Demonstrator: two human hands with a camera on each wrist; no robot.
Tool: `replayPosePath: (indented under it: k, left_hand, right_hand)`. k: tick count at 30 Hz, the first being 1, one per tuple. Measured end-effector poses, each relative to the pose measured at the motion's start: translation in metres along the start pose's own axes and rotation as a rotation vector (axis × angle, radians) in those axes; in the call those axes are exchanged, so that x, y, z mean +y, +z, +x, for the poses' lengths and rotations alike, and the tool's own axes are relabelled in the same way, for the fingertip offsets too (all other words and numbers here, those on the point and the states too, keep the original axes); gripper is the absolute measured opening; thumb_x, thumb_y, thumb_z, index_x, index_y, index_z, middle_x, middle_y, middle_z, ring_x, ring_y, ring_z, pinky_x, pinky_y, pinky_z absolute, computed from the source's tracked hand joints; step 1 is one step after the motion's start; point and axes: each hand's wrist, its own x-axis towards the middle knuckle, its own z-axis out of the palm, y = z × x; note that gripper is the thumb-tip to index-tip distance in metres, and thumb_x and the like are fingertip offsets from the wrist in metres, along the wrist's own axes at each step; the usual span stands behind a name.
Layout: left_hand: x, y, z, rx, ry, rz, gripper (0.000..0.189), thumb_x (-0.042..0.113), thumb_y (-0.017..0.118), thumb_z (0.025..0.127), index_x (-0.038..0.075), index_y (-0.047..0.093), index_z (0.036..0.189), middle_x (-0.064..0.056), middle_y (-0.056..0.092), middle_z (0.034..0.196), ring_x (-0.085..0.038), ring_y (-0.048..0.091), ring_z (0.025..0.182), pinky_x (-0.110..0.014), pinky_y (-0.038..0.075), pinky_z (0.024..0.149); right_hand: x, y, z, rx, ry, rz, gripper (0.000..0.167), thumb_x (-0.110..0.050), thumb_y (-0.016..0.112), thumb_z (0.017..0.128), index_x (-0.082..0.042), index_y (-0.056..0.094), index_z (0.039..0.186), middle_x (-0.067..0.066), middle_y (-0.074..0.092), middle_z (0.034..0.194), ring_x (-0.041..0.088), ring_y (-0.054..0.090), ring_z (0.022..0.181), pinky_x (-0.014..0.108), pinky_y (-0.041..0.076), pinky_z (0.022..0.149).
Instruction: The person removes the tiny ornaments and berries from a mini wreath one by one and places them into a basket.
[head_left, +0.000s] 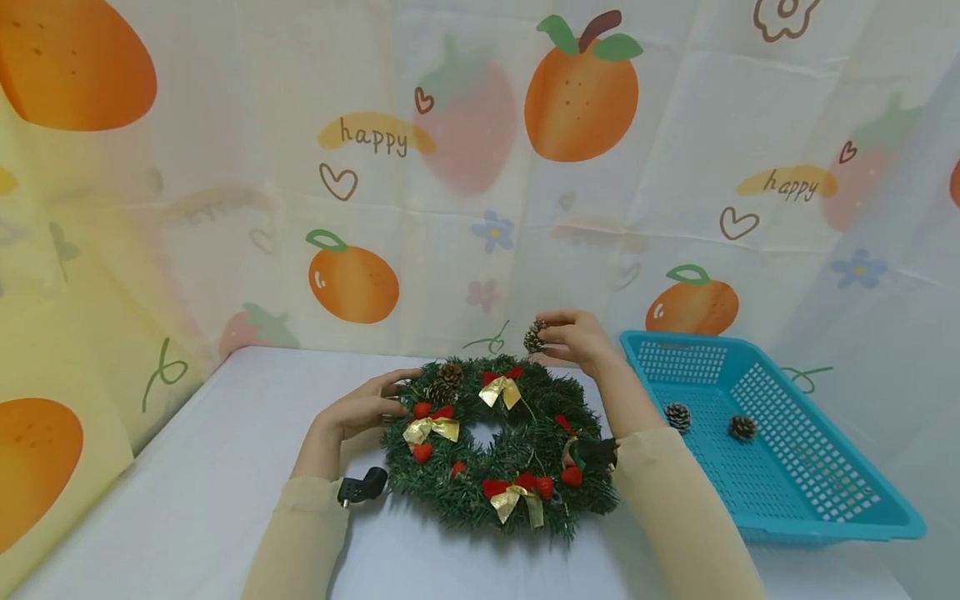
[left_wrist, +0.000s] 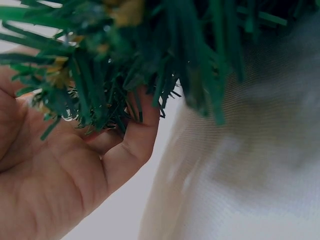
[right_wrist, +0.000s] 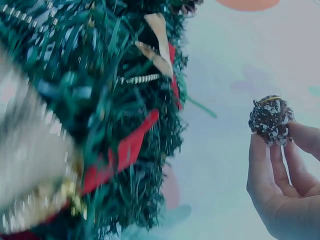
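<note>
A green wreath (head_left: 480, 500) with gold-and-red bows, red berries and a pine cone cluster (head_left: 447, 382) at its upper left lies on the white table. My left hand (head_left: 367, 407) holds the wreath's left edge; in the left wrist view its fingers (left_wrist: 142, 132) curl in under the green needles. Above the far right side of the wreath, my right hand (head_left: 573, 337) pinches a loose pine cone (head_left: 534, 337) between thumb and fingertips. Seen from the right wrist, that pine cone (right_wrist: 271, 120) has white-tipped scales and a thin gold loop on top, and it is apart from the wreath.
A blue perforated basket (head_left: 795, 492) stands to the right, beyond my right forearm. Inside are two more pine cones, one on the left (head_left: 678, 417) and one nearer the middle (head_left: 742, 427). A fruit-printed cloth (head_left: 465, 250) hangs right behind the table.
</note>
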Motion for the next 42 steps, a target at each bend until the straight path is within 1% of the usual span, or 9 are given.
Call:
replayPosePath:
  k: [1,4,11,15,20,29,31,37,42]
  left_hand:
    - [0.001,0.000,0.000,0.003,-0.002,-0.002,0.075,0.007,0.060,0.090,0.022,0.030,0.156,-0.021,0.012,0.166,-0.026,0.049,0.118,-0.035,0.046,0.083]
    - [0.002,0.000,-0.001,0.004,-0.001,0.003,0.075,0.007,0.060,0.090,0.022,0.030,0.156,-0.021,0.012,0.165,-0.027,0.050,0.113,-0.035,0.046,0.081]
    - [0.001,0.000,0.000,0.007,-0.002,0.004,0.074,0.008,0.060,0.090,0.021,0.030,0.156,-0.020,0.010,0.166,-0.039,0.038,0.139,-0.034,0.047,0.085]
    - [0.000,0.000,0.000,0.007,0.007,-0.003,0.074,0.006,0.060,0.090,0.020,0.030,0.156,-0.021,0.012,0.166,-0.031,0.050,0.120,-0.034,0.047,0.081]
    - [-0.001,-0.001,0.001,-0.003,0.016,-0.005,0.074,0.005,0.059,0.090,0.019,0.029,0.156,-0.023,0.012,0.165,-0.020,0.052,0.096,-0.033,0.046,0.076]
    - [0.000,0.000,0.002,-0.013,0.018,-0.015,0.073,0.004,0.056,0.091,0.018,0.027,0.157,-0.023,0.010,0.165,-0.017,0.053,0.094,-0.032,0.048,0.078]
    - [0.001,0.000,0.002,-0.015,0.019,-0.017,0.073,0.003,0.056,0.091,0.018,0.027,0.157,-0.022,0.010,0.166,-0.019,0.053,0.098,-0.032,0.048,0.079]
    - [0.001,0.001,0.003,-0.013,0.013,-0.012,0.074,0.004,0.057,0.091,0.019,0.028,0.157,-0.020,0.009,0.166,-0.024,0.049,0.118,-0.033,0.047,0.083]
    - [0.000,0.001,0.003,-0.015,0.015,-0.013,0.074,0.005,0.058,0.090,0.019,0.028,0.157,-0.021,0.010,0.166,-0.019,0.053,0.106,-0.033,0.048,0.081]
  right_hand:
    - [-0.020,0.005,-0.022,0.019,0.018,-0.019,0.046,-0.005,0.055,0.098,-0.001,0.048,0.144,0.023,0.045,0.145,0.034,0.055,0.124,0.037,0.051,0.102]
    - [-0.022,-0.003,-0.028,0.019,0.009,-0.017,0.048,-0.006,0.056,0.098,0.000,0.048,0.144,0.023,0.045,0.144,0.030,0.056,0.120,0.037,0.052,0.100]
    - [-0.018,-0.022,-0.029,0.027,0.056,-0.006,0.052,-0.004,0.050,0.100,0.000,0.038,0.150,0.023,0.033,0.155,0.039,0.043,0.137,0.043,0.043,0.112]
    - [-0.014,-0.033,-0.030,0.035,0.069,0.004,0.052,-0.004,0.049,0.101,0.000,0.036,0.151,0.023,0.032,0.155,0.038,0.041,0.140,0.042,0.042,0.113]
    - [-0.007,-0.045,-0.034,0.054,0.070,0.003,0.053,-0.004,0.050,0.100,0.000,0.036,0.151,0.022,0.031,0.154,0.038,0.042,0.139,0.042,0.043,0.112]
    - [-0.002,-0.070,-0.043,0.091,0.097,0.034,0.056,-0.007,0.053,0.099,-0.002,0.036,0.152,0.001,0.045,0.127,0.014,0.053,0.111,0.038,0.044,0.111]
    - [-0.004,-0.075,-0.046,0.104,0.097,0.043,0.057,-0.009,0.054,0.099,-0.003,0.035,0.152,0.003,0.045,0.131,0.014,0.052,0.112,0.037,0.044,0.111]
    - [-0.007,-0.092,-0.050,0.141,0.101,0.045,0.057,-0.014,0.054,0.100,-0.006,0.035,0.154,0.011,0.018,0.165,0.009,0.052,0.111,0.031,0.047,0.106]
    - [-0.006,-0.103,-0.055,0.159,0.102,0.056,0.060,-0.014,0.054,0.100,-0.008,0.032,0.155,0.012,0.019,0.165,0.005,0.052,0.105,0.021,0.053,0.092]
